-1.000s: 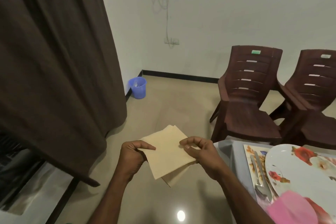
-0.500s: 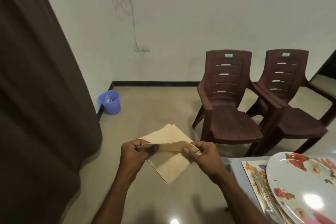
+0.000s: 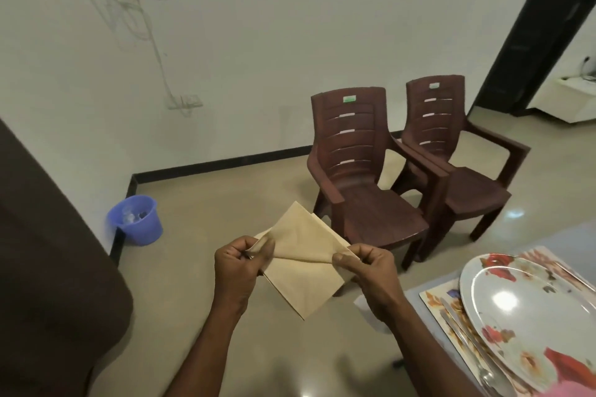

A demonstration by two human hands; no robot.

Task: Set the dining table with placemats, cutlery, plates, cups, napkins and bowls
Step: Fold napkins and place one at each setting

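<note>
We see the left hand (image 3: 237, 271) with its fingers curled in, thumb and fingertips pinching the left corner of a beige napkin (image 3: 306, 264). The right hand (image 3: 371, 271) pinches the napkin's right corner in the same way, fingers bent around the fold. Between them the napkin is held in the air above the floor (image 3: 225, 203), partly folded, its top flap pulled taut from hand to hand and a lower corner hanging down. Both forearms reach forward and up from the bottom edge, the hands level with each other and a little apart.

At the lower right we see the table (image 3: 416, 303) corner, with a floral placemat (image 3: 433, 296), a floral plate (image 3: 529, 316) lying on it, and cutlery (image 3: 467, 342) just left of the plate. Two brown plastic chairs (image 3: 361, 177) stand side by side by the white wall. A blue bucket (image 3: 138, 222) sits in the corner beside a dark curtain (image 3: 48, 267).
</note>
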